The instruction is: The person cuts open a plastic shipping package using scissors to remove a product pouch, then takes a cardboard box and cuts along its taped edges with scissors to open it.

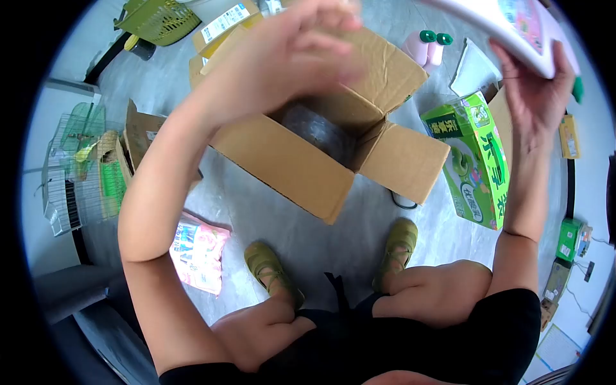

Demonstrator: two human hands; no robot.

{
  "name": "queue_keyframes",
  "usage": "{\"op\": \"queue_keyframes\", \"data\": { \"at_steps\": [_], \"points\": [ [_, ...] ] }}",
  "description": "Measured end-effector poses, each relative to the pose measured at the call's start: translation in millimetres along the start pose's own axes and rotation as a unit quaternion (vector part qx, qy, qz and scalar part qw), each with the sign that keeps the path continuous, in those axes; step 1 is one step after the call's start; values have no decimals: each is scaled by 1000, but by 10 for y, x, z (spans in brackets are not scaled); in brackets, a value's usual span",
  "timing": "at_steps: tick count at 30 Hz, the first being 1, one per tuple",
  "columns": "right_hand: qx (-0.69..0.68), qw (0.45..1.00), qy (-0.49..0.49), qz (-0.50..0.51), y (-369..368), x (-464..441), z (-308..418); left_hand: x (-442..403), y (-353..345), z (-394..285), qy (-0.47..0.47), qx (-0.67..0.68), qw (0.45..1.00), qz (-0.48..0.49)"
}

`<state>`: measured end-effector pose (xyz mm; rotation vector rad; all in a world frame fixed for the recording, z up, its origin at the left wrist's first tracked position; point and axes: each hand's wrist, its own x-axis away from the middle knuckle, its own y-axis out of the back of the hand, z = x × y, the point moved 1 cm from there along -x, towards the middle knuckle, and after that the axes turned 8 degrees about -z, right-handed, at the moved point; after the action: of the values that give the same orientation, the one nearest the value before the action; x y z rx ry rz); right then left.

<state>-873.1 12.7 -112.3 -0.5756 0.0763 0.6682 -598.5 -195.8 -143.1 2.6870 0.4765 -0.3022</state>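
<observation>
High on the right, my right hand is closed around the lower side of a large pale pink and white bottle, which is tilted and partly cut off by the top edge. It has a printed label and a green cap. My left hand, blurred by motion, is raised over the open cardboard box with its fingers apart and nothing in them. Inside the box lies clear plastic, partly in shadow.
Two pink bottles with green caps stand behind the box. To its right is a green carton. A pink printed bag lies by my left foot. A green basket and a wire cage are at left.
</observation>
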Motion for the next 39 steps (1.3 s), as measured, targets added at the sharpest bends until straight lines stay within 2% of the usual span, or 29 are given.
{"op": "queue_keyframes", "data": {
  "at_steps": [1, 3, 5, 7, 9, 10, 11, 12, 14, 16, 17, 18, 19, 20, 24, 27, 28, 31, 33, 34, 36, 39],
  "points": [
    [37, 994, 77, -62, 53, -60, 67, 131, 50, 47, 24, -54, 997, 55],
    [52, 983, 170, -37, 367, -327, 209, 434, 53, 29, 66, -162, 970, 166],
    [167, 956, 228, -81, 675, -555, 158, 596, 8, 123, 92, -269, 937, 204],
    [285, 905, 290, -122, 1017, -808, 60, 690, -43, 237, 68, -337, 915, 211],
    [384, 862, 276, -185, 1566, -1151, -235, 652, -112, 260, 39, -380, 890, 247],
    [464, 857, 156, -160, 1588, -1160, -317, 671, -158, 290, 32, -375, 892, 251],
    [400, 883, 180, -169, 1655, -1162, -568, 697, -202, 344, 27, -373, 892, 254],
    [407, 896, 125, -128, 1658, -1133, -711, 701, -215, 383, -1, -371, 901, 224],
    [504, 839, 17, -206, 1843, -1240, -1153, 705, -250, 447, -54, -366, 914, 164],
    [539, 826, -57, -153, 1842, -1268, -1453, 706, -380, 522, -93, -400, 899, 151],
    [534, 834, -96, -99, 1963, -1350, -1638, 706, -433, 558, -113, -417, 890, 145],
    [511, 845, -92, -129, 1934, -1321, -1786, 710, -467, 597, -132, -429, 884, 128],
    [527, 837, -136, -63, 1822, -1253, -1792, 719, -496, 635, -150, -441, 878, 110],
    [505, 843, -178, -42, 1752, -1214, -1850, 724, -508, 647, -168, -452, 871, 92],
    [378, 871, -306, 64, 1663, -1063, -1901, 683, -374, 420, -135, -481, 865, 48],
    [468, 843, -263, -14, 1574, -1013, -1866, 530, -307, -27, -129, -502, 855, -14],
    [568, 800, -193, -13, 1586, -1084, -1855, 486, -309, -168, -123, -516, 847, -31],
    [450, 893, -18, -9, 1424, -1024, -1420, 283, -316, -497, -130, -574, 806, -60],
    [238, 967, -68, 59, 644, -433, -741, 145, -356, -615, -145, -590, 793, -58],
    [191, 968, -95, 132, 499, -245, -571, 75, -390, -653, -155, -584, 795, -52],
    [178, 950, -114, 229, 310, 6, -341, -53, -494, -692, -181, -575, 797, -25],
    [259, 912, -93, 304, 178, 150, -193, -235, -719, -688, -270, -592, 759, 20]
  ]
}}
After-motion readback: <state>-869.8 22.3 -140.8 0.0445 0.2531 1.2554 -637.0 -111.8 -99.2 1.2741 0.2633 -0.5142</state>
